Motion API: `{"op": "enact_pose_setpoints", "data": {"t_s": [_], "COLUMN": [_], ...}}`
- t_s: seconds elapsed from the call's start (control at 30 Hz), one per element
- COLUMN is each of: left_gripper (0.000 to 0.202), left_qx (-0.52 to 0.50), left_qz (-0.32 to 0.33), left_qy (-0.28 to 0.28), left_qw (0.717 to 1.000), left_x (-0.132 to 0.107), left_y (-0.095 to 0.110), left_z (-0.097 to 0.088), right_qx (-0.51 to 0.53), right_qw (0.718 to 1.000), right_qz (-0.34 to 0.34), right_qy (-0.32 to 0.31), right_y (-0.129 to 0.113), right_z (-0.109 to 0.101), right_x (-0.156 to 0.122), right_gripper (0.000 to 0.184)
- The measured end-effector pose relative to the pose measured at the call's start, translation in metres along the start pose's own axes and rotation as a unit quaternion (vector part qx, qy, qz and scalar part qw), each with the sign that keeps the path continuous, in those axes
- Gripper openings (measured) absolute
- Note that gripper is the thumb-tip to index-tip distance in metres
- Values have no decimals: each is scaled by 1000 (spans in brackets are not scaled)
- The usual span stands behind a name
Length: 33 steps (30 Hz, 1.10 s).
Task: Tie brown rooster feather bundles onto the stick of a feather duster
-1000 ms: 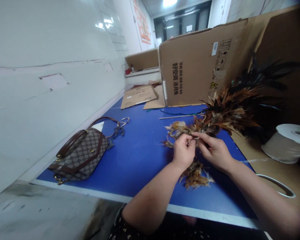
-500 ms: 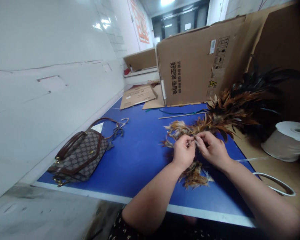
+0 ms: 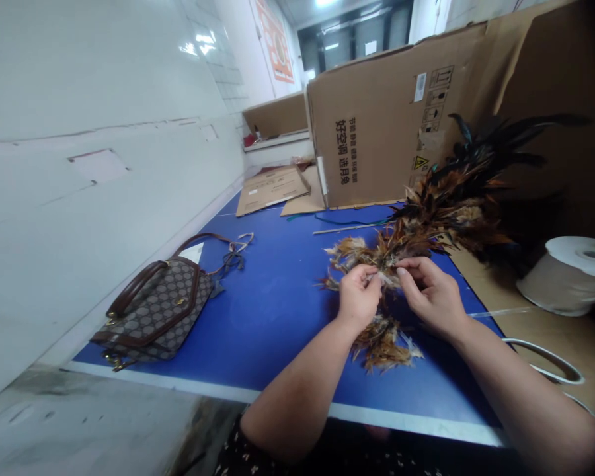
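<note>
A long bunch of brown and orange feathers (image 3: 441,211), with dark glossy ones at its far end, stretches from my hands toward the upper right. My left hand (image 3: 359,301) is closed in a pinch on pale feathers at the near end of the bunch. Close beside it, my right hand (image 3: 434,294) has thumb and forefinger together at the bunch's edge; what lies between those fingertips is too small to make out. A tan feather clump (image 3: 350,251) lies just beyond my left hand. Below both hands rests another loose pile of brown feathers (image 3: 387,344).
A patterned handbag (image 3: 158,307) lies on the blue tabletop (image 3: 272,297) at left. A tall cardboard box (image 3: 377,132) stands behind the feathers. At right are a large spool (image 3: 555,281) and a white band (image 3: 550,360). Flat cardboard (image 3: 272,190) lies at the back.
My right hand has moved slightly right, apart from my left fingertips. The dark end of the feather bunch has swung up and left. My left hand has shifted a little left.
</note>
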<state>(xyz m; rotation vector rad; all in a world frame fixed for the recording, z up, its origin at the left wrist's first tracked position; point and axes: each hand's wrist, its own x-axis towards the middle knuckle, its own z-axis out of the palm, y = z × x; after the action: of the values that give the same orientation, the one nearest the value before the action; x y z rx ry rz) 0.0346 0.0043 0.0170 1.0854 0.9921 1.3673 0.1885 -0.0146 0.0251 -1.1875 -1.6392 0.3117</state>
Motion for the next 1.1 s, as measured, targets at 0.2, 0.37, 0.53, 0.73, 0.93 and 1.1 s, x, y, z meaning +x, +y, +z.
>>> {"op": "enact_pose_setpoints", "data": {"t_s": [0.2,0.37,0.53,0.73,0.93,1.1], "left_gripper": [22,25,29,29,23,24], "left_qx": [26,46,52,55,60,49], "left_qz": [24,30,24,23,45,24], "left_qy": [16,28,40,38,35,17], "left_qw": [999,998,998,998,997,998], "left_x": [3,4,5,5,5,2], "left_y": [-7,-10,-13,-12,-14,-13], "left_z": [-3,-4,-4,-5,-5,-2], "right_qx": [4,10,14,-52,-127,-116], "right_qw": [999,999,999,993,967,979], "right_qz": [-4,-26,-40,-100,-212,-166], "right_qy": [36,27,14,-34,-60,15], "right_y": [-2,-4,-5,-1,4,8], "right_z": [-1,-1,-1,0,3,11], "right_x": [-2,-4,-8,-14,-11,-10], "right_gripper": [19,15,15,34,38,20]}}
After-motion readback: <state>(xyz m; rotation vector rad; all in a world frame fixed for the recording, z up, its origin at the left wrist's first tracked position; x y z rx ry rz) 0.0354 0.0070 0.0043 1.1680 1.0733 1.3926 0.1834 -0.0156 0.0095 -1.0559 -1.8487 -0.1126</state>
